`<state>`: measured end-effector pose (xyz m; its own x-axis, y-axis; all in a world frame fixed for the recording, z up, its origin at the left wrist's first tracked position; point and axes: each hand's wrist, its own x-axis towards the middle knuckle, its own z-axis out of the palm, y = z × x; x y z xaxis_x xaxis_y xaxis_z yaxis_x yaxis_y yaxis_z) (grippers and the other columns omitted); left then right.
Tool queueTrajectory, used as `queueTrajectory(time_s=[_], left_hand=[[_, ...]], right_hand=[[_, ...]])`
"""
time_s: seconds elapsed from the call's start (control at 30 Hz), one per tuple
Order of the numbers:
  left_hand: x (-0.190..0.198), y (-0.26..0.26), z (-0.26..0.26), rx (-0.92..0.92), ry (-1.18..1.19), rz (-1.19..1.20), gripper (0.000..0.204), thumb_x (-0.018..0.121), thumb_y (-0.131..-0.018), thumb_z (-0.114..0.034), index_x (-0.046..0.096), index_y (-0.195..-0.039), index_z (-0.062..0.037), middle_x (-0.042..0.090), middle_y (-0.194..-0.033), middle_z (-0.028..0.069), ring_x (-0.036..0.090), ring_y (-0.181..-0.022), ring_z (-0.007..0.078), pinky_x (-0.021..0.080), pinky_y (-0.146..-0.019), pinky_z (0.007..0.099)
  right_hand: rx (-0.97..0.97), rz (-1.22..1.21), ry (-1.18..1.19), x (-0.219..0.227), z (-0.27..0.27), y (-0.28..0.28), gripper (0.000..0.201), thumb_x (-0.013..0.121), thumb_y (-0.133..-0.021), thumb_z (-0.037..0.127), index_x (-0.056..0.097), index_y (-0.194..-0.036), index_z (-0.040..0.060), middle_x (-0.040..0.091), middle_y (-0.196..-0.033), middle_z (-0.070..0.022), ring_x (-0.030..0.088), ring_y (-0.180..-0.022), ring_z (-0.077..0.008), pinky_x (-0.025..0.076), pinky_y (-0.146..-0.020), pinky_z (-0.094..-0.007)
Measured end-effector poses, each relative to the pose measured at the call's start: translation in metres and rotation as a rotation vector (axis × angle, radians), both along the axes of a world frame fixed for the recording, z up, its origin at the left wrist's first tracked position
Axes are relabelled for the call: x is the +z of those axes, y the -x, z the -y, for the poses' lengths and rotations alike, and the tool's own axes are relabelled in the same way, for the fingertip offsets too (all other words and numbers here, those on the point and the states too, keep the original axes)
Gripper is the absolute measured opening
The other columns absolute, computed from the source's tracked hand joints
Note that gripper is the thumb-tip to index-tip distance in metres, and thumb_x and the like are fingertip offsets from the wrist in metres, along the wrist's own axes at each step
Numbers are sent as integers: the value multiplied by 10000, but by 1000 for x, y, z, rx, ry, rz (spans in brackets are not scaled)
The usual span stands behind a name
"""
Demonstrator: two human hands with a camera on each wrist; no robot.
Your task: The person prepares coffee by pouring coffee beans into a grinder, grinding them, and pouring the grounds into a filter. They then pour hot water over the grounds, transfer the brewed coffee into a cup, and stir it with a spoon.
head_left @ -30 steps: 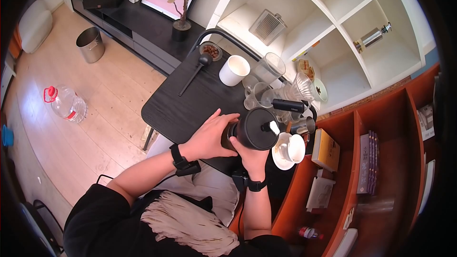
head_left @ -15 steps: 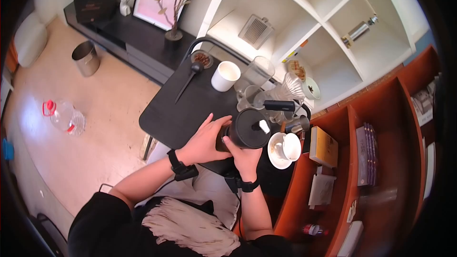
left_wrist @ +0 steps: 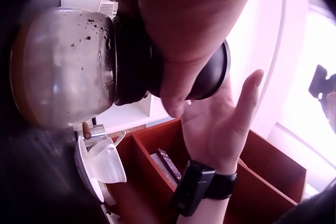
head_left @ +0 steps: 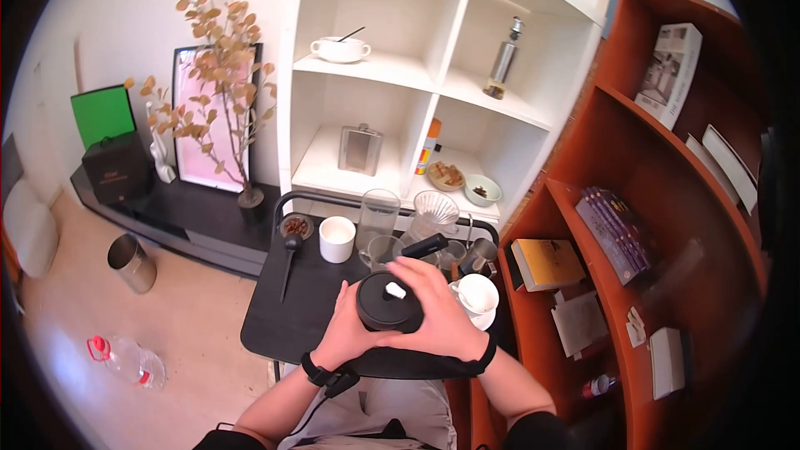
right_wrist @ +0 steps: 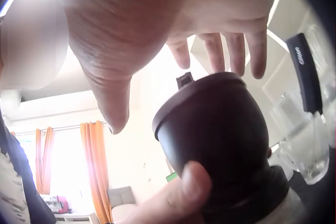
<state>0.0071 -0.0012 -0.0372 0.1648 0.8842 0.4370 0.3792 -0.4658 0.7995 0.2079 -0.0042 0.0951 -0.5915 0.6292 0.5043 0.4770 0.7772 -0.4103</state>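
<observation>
My left hand (head_left: 350, 333) grips the black upper body of a lidded grinder (head_left: 385, 304), its thumb wrapped round the side in the left wrist view. Below the black part is a clear glass jar (left_wrist: 63, 66) with dark specks inside, close to the dark tabletop; contact is unclear. On the grinder's right side is my right hand (head_left: 442, 317), fingers straight and spread. The right wrist view shows those fingers beyond the lid of the grinder (right_wrist: 215, 129), apart from it. A small knob with a white top (head_left: 395, 290) sits on the lid.
On the black table (head_left: 271, 317) are a white cup (head_left: 337, 240), a black scoop (head_left: 288, 267), a dish of beans (head_left: 297, 226) and several glass vessels (head_left: 379, 221). A white cup on a saucer (head_left: 478, 293) stands right of my hands. Shelves (head_left: 542, 192) rise behind and right.
The head view has tilted up and turned, showing more of the shelves. My right hand has let go of the grinder and spread its fingers; my left hand still grips it.
</observation>
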Motion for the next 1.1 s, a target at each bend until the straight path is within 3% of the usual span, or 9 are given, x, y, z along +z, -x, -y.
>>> queueTrajectory(time_s=[0.1,0.13,0.17,0.27,0.5,0.57,0.77,0.97,1.1], left_hand=[[-5,0,-7,-62,22,9,941,956,-720,-350,488,-1480,-50,571,-1482,170,497,-1447,376,167,-1308,578],[10,-4,1,-74,107,229,906,953,-711,-314,519,-1460,-47,595,-1453,182,494,-1441,395,267,-1280,552],[12,-4,1,-77,101,222,906,953,-711,-314,519,-1460,-47,595,-1453,182,494,-1441,395,267,-1280,552],[11,1,3,-24,51,162,892,944,-702,-283,528,-1451,-39,597,-1438,200,506,-1393,440,447,-1155,495],[-3,6,-5,-38,91,174,857,937,-692,-249,542,-1424,-42,584,-1390,208,565,-1308,407,488,-1090,485],[-16,6,-11,-70,135,206,835,927,-696,-233,540,-1409,-38,588,-1349,201,580,-1295,384,505,-1064,467],[-17,2,-10,-64,116,230,812,917,-712,-231,532,-1394,-17,600,-1320,191,618,-1243,361,522,-1032,443],[-13,2,-8,-47,87,195,798,911,-726,-240,530,-1391,-17,603,-1316,189,628,-1229,357,527,-1021,439],[-14,2,-8,-41,88,212,802,907,-723,-233,528,-1395,-17,595,-1320,190,622,-1232,364,524,-1024,439]], right_hand=[[51,126,20,15,-8,13,989,948,-732,431,490,-1576,196,446,-1558,-224,486,-1405,-448,433,-1180,-492],[73,167,-24,12,-14,17,916,930,-756,423,522,-1550,215,478,-1544,-201,491,-1413,-426,453,-1167,-497],[70,160,-30,13,-17,20,916,930,-756,423,522,-1550,215,478,-1544,-201,491,-1413,-426,453,-1167,-497],[108,321,62,10,-27,28,768,870,-796,450,605,-1476,208,564,-1445,-168,562,-1313,-383,533,-1065,-478],[114,556,11,28,-37,41,636,825,-821,454,662,-1381,198,597,-1291,-142,632,-1143,-351,604,-899,-456],[198,575,-65,24,-48,40,591,791,-840,457,669,-1341,167,591,-1220,-144,633,-1067,-341,606,-836,-450],[336,524,-103,20,-62,39,564,756,-825,423,676,-1300,129,587,-1123,-145,622,-1004,-346,580,-821,-458],[391,638,-66,30,-68,40,574,737,-865,427,646,-1349,134,572,-1195,-154,601,-1048,-357,592,-822,-453],[363,575,-118,24,-58,39,567,736,-864,430,647,-1341,135,574,-1180,-149,605,-1032,-352,595,-813,-451]])
